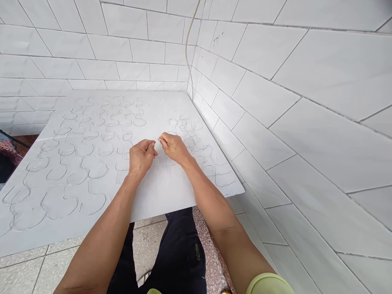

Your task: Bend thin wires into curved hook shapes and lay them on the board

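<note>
Several wires stretch away lengthwise, rounded bends nearest.

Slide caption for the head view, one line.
Left hand and right hand pinched close together above a pale board, thin bent wires on either side.

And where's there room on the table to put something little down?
The white tabletop looks bare near its front edge, between the left forearm and right forearm. Another patch lies by the tiled back wall, between the bent wires and the wire tangle. Those wires crowd the left; the tangle crowds the right.
</note>
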### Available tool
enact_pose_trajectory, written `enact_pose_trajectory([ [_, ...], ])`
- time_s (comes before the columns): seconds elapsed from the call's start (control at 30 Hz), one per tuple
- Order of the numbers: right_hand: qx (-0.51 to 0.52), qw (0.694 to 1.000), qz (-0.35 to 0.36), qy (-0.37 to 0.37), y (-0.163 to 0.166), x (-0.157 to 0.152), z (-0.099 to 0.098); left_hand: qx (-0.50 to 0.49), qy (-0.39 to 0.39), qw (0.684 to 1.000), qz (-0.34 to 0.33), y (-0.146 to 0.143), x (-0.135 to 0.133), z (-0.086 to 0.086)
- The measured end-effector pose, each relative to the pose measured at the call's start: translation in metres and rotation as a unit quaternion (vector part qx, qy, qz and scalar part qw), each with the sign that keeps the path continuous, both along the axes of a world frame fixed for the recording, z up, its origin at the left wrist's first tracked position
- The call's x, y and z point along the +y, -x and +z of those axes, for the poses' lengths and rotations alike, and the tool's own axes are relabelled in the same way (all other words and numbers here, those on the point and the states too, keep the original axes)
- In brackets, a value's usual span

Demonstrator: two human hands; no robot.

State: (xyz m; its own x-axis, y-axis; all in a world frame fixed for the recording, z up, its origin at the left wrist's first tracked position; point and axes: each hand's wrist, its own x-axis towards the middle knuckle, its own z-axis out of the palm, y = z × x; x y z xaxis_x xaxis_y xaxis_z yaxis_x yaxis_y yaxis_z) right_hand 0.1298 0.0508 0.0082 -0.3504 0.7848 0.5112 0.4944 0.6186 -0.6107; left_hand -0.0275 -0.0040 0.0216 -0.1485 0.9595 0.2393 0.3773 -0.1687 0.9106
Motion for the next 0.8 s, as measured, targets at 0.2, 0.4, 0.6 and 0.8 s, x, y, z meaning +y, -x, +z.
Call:
enact_pose_trajectory([
  [0.2, 0.007, 1.0, -0.013, -0.008, 0.0001, -0.0011, 0.0001, -0.022, 0.012, 1.0, -0.008, -0.0036, -0.0006, -0.001],
  [0.4, 0.033, 0.999, -0.008, 0.031, -0.0014, -0.0041, 0.005, -0.085, 0.03, 0.996, 0.003, -0.0045, -0.0012, -0.0008],
  [0.6, 0.013, 1.0, 0.002, 0.019, -0.0014, -0.0043, 0.0052, 0.049, -0.014, 0.998, 0.038, 0.0019, 0.001, -0.0073],
  [0.8, 0.003, 1.0, -0.008, -0.001, -0.0022, -0.0042, 0.0056, 0.129, -0.039, 0.99, 0.051, 0.0043, 0.0016, -0.0091],
])
